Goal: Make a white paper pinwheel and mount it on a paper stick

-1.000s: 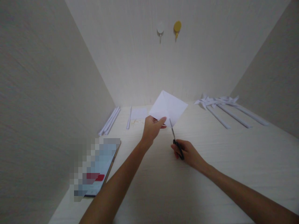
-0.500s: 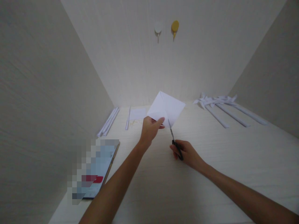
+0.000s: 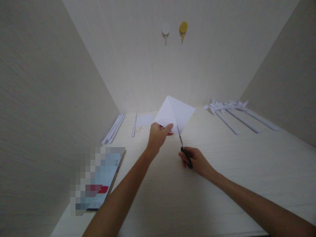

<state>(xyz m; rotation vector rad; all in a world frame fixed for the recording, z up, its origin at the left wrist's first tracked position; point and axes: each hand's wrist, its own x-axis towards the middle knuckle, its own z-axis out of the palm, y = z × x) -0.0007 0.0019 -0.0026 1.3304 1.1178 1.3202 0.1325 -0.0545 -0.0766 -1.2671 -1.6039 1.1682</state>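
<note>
Pale table [image 3: 222,171]: left hand [image 3: 156,136] pinches the folded paper [image 3: 175,113] at its near corner, light and floppy; right hand [image 3: 196,161] grasps the scissors [image 3: 182,148], blades at its edge.

No text, label, brand, number or sign can be read anywhere in the frame. The phone [image 3: 98,179] at the lower left is blurred into blocks, with only a red patch showing. The paper [image 3: 175,113] at centre is blank white, and the scissors [image 3: 184,149] just below it show no marking.
</note>
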